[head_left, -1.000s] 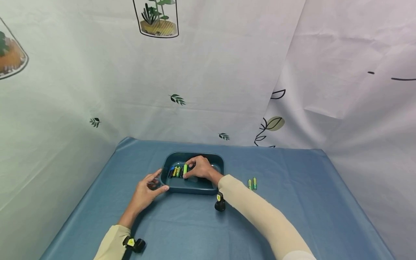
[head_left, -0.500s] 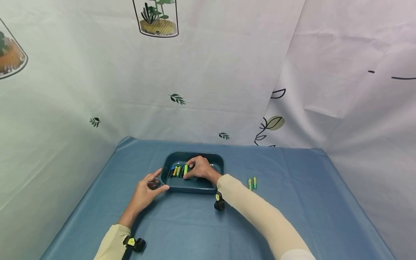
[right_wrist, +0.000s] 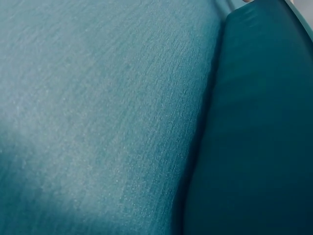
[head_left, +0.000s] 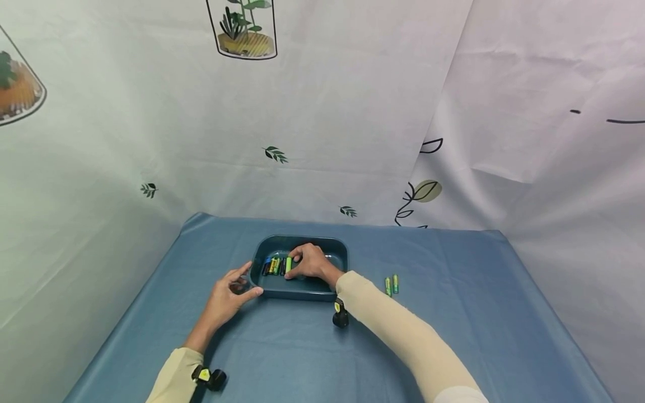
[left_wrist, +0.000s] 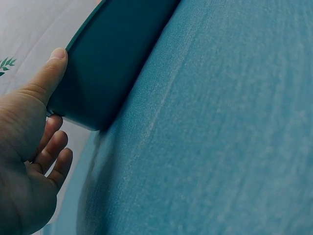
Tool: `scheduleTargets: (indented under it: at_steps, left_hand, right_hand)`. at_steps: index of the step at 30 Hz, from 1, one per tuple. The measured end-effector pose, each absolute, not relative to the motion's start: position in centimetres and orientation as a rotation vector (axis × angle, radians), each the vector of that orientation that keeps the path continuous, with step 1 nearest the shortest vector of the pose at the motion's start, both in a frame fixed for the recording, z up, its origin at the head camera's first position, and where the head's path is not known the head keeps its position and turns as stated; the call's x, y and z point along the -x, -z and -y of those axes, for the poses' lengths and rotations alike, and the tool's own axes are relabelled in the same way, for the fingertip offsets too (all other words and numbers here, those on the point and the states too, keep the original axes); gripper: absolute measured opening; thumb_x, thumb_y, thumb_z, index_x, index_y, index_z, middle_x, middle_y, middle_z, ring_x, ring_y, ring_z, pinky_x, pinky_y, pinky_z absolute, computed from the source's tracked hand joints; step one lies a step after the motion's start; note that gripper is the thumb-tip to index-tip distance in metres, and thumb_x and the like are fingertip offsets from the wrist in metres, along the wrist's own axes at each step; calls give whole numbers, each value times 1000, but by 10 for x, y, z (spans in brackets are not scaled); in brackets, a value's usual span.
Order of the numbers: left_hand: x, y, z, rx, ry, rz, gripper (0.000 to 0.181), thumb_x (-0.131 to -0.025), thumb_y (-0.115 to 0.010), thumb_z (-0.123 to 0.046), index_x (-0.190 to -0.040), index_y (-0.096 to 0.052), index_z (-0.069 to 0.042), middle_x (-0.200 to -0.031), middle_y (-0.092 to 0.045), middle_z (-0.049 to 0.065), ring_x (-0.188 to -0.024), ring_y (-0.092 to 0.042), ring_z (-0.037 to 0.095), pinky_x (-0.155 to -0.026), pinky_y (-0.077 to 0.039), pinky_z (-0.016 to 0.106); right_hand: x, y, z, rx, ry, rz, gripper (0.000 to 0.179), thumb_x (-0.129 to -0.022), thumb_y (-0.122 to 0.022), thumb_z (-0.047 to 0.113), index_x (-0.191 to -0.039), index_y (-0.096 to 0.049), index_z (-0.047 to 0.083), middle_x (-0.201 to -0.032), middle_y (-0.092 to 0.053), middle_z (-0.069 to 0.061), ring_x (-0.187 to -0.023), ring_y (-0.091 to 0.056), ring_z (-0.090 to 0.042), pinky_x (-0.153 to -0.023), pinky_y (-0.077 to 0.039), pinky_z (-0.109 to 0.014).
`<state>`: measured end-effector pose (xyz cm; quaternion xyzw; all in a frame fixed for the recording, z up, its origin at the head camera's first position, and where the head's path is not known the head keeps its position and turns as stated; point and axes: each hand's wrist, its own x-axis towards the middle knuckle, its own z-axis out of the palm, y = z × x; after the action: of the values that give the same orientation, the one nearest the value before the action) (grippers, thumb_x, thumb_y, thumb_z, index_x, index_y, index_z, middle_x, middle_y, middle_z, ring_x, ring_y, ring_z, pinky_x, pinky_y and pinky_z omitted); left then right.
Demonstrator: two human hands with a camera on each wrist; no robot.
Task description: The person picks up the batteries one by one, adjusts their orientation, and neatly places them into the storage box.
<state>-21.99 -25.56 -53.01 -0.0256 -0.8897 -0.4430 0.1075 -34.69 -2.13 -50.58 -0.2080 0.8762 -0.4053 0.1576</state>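
A dark teal rectangular tray (head_left: 302,295) stands on the table. My left hand (head_left: 224,296) grips its near left corner; in the left wrist view the thumb (left_wrist: 45,78) presses the front wall near the rim while the fingers lie around the end. Reaching inside the tray, my right hand (head_left: 311,262) pinches a light green battery (head_left: 289,264) between thumb and fingers. That battery stands at the right end of a row of several batteries (head_left: 274,266), side by side in the tray's left half. The right wrist view shows mainly the tray's outer front wall (right_wrist: 254,122).
Two green batteries, one on the left (head_left: 388,286) and one on the right (head_left: 395,284), lie on the blue tablecloth (head_left: 453,313) right of the tray. A white patterned curtain (head_left: 322,112) rises behind the table. The right forearm crosses over the tray's right front corner.
The light green battery and the right fingertips have shifted very slightly right. My left hand keeps its place at the tray corner.
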Motion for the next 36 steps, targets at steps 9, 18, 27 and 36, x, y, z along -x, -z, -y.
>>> scheduleTargets:
  at_steps: [9,18,27,36]
  left_hand:
    - [221,530,254,90,1308,2601,79,-86,-84,-33,-153,-49,-11,-129,-60,18,-106,-62,32,-90,-50,55]
    - [221,532,255,111,1292,2597,79,-86,-85,-32,-153,-50,-9,-128,-61,18,-105,-62,31,-91,-51,55]
    - [218,528,256,100,1290,2600,78,-86,-85,-31,-152,-50,-10,-128,-60,19,-108,-63,35,-91,-51,56]
    - [219,531,255,113,1291,2598,78,-86,-85,-30,-153,-50,-9,-129,-60,19,-108,-63,35,-91,-51,56]
  right_hand:
    - [346,501,14,657,1185,-2511,55,-78,-92,29,-127,-73,14,-104,-68,0,-91,-60,-13,-83,-54,-35]
    - [333,474,-7,722,1340,-2457,46,-88,-83,34,-126,-72,11,-110,-69,-7,-94,-63,-15,-76,-54,-34]
    - [324,445,-47,884,1492,-2391,49,-89,-83,26,-132,-69,8,-114,-66,-15,-69,-54,-16,-60,-47,-29]
    - [317,434,-102,839,1492,-2550,46,-88,-84,30,-130,-71,17,-116,-66,-17,-89,-62,-19,-73,-53,-36]
